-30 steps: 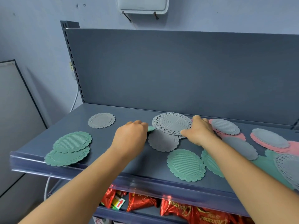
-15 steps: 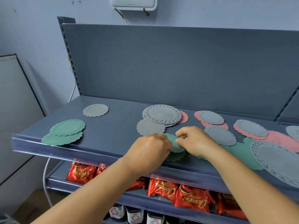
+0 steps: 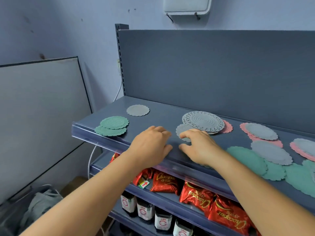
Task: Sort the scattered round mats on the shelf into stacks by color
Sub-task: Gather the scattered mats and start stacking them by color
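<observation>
Round mats lie scattered on the grey shelf [image 3: 163,116]. Two green mats [image 3: 112,126] are stacked at its left front corner, with a small grey mat [image 3: 138,110] behind them. A large lacy grey mat [image 3: 203,122] covers a pink mat [image 3: 228,127] and overlaps a small grey mat [image 3: 181,129]. My left hand [image 3: 150,145] rests palm down near the front edge with curled fingers that hide its underside. My right hand [image 3: 199,147] is beside it, fingers apart, fingertips on the small grey mat. A green sliver [image 3: 205,166] shows under its wrist.
To the right lie grey mats on pink ones [image 3: 260,132], a grey mat [image 3: 271,152] and overlapping green mats [image 3: 247,159]. The shelf has a clear plastic front lip [image 3: 102,138]. Red snack bags [image 3: 196,195] and bottles [image 3: 144,208] fill the lower shelves. A board [image 3: 42,108] leans at left.
Both hands came forward from the back of the shelf, gathered the green mats in the middle, and now rest near the front edge. Those green mats are almost fully hidden. The view swung left.
</observation>
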Tool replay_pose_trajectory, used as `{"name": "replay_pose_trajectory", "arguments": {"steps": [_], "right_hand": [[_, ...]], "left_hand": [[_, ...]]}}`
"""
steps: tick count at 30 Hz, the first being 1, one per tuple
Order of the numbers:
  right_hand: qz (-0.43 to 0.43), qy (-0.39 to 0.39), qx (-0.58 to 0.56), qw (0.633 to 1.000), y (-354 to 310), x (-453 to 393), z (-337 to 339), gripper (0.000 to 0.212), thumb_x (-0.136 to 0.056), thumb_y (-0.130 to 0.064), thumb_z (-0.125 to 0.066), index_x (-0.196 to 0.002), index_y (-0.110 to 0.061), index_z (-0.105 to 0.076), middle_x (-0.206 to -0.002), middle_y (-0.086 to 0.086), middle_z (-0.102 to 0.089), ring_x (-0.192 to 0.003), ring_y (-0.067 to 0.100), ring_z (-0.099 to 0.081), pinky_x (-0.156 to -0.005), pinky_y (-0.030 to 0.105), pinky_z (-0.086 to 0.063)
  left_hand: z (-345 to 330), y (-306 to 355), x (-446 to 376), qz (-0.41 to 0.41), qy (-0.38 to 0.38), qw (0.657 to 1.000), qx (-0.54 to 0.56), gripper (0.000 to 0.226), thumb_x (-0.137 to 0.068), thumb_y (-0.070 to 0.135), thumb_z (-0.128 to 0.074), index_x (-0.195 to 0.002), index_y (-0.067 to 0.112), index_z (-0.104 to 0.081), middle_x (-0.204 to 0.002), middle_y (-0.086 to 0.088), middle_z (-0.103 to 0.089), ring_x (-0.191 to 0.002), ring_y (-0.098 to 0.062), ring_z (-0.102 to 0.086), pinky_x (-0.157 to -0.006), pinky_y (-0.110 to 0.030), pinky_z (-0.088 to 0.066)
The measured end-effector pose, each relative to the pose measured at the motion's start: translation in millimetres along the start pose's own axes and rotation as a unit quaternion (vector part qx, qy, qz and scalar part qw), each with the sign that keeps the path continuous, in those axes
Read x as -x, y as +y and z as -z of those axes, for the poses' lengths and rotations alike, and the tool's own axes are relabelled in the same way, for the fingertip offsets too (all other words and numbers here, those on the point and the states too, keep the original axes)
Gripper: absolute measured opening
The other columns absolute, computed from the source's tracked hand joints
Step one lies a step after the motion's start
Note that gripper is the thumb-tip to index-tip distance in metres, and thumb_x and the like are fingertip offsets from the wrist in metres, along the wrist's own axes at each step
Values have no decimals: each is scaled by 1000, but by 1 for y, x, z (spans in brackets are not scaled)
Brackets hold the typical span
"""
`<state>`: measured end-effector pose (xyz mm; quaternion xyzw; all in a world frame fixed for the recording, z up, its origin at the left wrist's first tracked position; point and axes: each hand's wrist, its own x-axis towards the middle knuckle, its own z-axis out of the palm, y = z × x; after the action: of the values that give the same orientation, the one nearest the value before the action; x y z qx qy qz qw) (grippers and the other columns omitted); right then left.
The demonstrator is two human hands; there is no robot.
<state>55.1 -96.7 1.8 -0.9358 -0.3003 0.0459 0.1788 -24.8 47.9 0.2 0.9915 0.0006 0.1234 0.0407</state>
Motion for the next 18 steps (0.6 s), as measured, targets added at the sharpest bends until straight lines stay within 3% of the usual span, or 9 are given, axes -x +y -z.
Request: {"name": "replay_pose_trajectory", "arguments": {"steps": [5,10,14,18], "right_hand": [[31,-25,-18,999,-61,-29,-18,43,-93,-36,-52,-134,-27,-49,-143,-2,-44,-135,21,-35,-109,35,-33],[27,-43,-52,997,-116,-61,-37,43,-92,-36,-52,-134,-26,-47,-140,-3,-47,-128,20,-45,-104,35,-39],[2,-56,-56,997,-144,-84,-51,49,-89,-42,-56,-133,-24,-46,-137,-2,-50,-122,21,-50,-101,35,-42],[-35,-48,-71,996,-162,-99,-59,51,-82,-47,-63,-124,-21,-52,-123,-1,-58,-114,21,-54,-94,33,-46]], "left_hand": [[17,-69,15,115,-3,993,1,50,-95,38,-47,-142,20,-40,-141,-1,-45,-130,-22,-40,-100,-36,-40],[26,-136,19,205,-37,978,-7,51,-93,44,-46,-138,20,-43,-132,-6,-50,-122,-28,-46,-94,-39,-44],[23,-177,11,227,-72,971,-1,54,-92,51,-44,-134,17,-44,-120,-10,-56,-112,-31,-53,-88,-40,-47],[21,-197,-2,217,-90,971,38,61,-88,53,-50,-137,17,-43,-122,-8,-60,-117,-30,-52,-89,-37,-44]]}}
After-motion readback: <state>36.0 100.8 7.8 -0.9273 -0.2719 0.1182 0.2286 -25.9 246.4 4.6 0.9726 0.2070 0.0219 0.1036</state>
